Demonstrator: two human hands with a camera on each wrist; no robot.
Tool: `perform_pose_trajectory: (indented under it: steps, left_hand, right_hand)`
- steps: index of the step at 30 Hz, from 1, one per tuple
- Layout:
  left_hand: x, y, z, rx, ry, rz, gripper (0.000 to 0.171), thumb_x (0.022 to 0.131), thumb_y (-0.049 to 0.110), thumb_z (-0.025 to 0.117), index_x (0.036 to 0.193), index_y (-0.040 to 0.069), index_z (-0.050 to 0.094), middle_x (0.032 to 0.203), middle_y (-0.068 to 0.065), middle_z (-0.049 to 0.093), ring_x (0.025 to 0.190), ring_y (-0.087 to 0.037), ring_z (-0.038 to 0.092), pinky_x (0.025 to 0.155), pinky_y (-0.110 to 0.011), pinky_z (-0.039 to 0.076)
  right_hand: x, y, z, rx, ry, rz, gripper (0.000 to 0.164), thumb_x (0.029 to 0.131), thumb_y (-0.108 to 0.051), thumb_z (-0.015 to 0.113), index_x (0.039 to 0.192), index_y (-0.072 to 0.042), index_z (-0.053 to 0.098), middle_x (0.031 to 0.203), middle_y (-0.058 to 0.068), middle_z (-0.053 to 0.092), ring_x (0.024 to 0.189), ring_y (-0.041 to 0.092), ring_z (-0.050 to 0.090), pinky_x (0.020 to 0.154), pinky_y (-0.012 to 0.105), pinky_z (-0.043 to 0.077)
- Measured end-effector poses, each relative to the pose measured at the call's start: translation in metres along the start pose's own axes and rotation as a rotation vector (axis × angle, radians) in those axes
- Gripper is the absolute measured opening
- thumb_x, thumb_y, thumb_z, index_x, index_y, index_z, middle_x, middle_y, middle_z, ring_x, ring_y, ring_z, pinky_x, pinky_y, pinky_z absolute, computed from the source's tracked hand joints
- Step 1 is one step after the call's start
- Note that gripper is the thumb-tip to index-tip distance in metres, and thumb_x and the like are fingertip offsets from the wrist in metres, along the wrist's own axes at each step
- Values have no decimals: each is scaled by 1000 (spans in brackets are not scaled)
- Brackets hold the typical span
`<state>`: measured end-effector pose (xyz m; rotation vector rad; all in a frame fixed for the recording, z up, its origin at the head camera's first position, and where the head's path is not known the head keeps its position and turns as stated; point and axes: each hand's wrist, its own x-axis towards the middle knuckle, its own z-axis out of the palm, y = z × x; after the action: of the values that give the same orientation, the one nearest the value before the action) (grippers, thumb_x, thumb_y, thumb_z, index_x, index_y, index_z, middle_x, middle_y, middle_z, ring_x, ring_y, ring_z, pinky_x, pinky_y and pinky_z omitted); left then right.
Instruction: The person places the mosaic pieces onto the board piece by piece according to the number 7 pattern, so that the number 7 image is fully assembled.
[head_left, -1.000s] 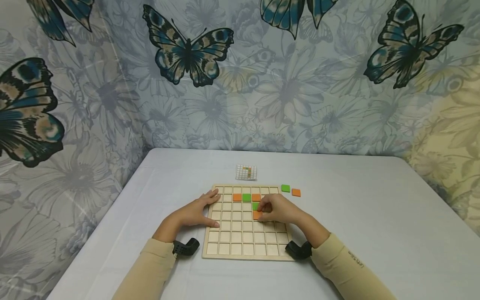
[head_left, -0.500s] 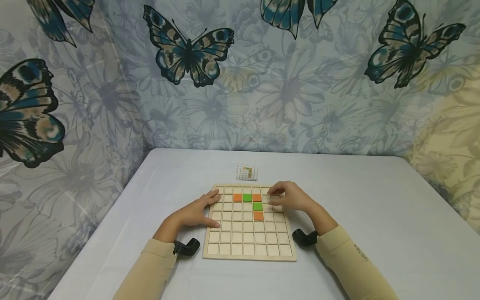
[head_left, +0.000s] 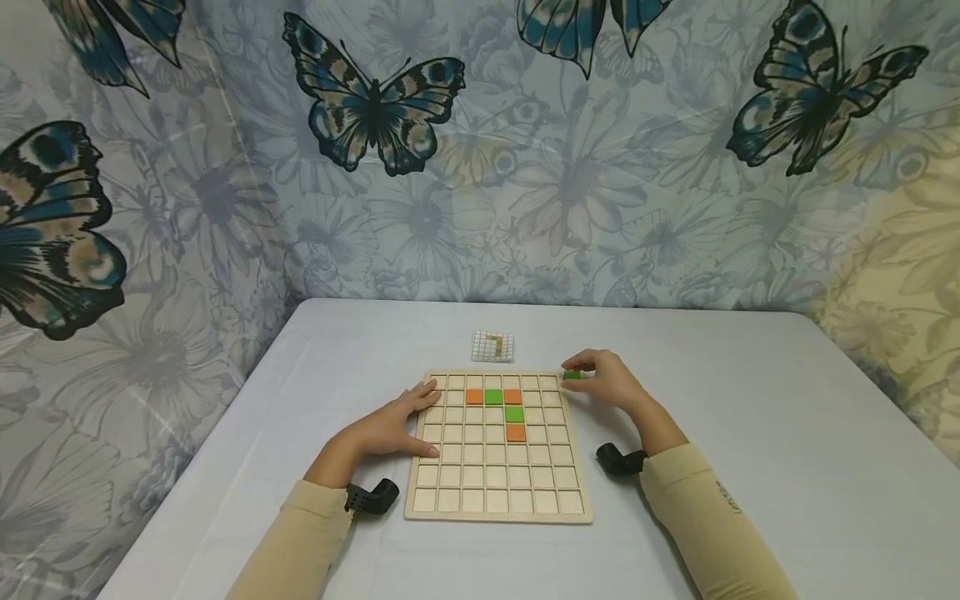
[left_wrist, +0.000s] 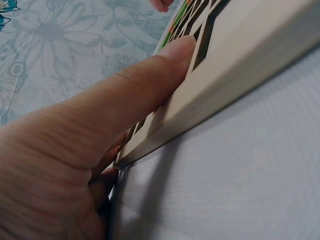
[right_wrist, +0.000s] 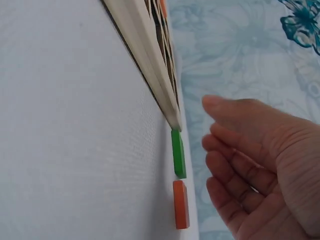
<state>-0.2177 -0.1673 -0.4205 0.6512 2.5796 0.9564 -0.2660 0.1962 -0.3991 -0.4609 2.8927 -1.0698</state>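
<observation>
A wooden grid board lies flat on the white table. My left hand rests on its left edge; in the left wrist view the thumb lies straight along the frame. Orange and green square tiles fill several cells, among them a green tile above an orange tile. Over the board's far right corner hovers my right hand, fingers slightly bent and nothing held. Below it in the right wrist view, apart from the fingers, lie a loose green tile and a loose orange tile.
A small card printed with a coloured grid lies beyond the board's far edge. Behind the table hangs a backdrop with flowers and butterflies. A black wrist device sits on each wrist.
My right hand has left the orange tile on the board and moved right and away, over the loose green tile. The left hand stays on the board's edge.
</observation>
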Motion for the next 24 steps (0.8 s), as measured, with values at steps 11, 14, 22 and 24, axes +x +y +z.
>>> perform_pose_trajectory:
  steps: [11,14,22,24]
  left_hand:
    - [0,1,0,-1,-3,0,96,69,40,80,146,10,30,158,-3,10,145,-34,2,114,-58,11]
    - [1,0,1,-3,-2,-2,96,69,38,81,146,10,31,158,-3,10,145,-34,3,114,-58,12]
    - [1,0,0,8,-1,-3,96,70,38,80,146,10,31,158,-3,11,145,-35,3,114,-58,12]
    - [1,0,0,5,-2,-4,96,70,39,80,146,10,30,158,-3,10,145,-35,2,114,-58,12]
  right_hand:
    - [2,18,0,17,4,70,38,82,-16,70,115,2,63,119,22,60,112,39,54,95,48,46]
    - [2,19,2,0,12,57,38,82,-16,71,114,3,64,117,22,61,110,38,56,95,48,46]
    - [2,23,3,6,33,57,30,83,-12,70,108,4,66,111,21,62,102,33,57,89,44,49]
    - [3,24,4,3,35,54,29,83,-12,70,107,4,67,109,20,62,98,30,57,86,42,49]
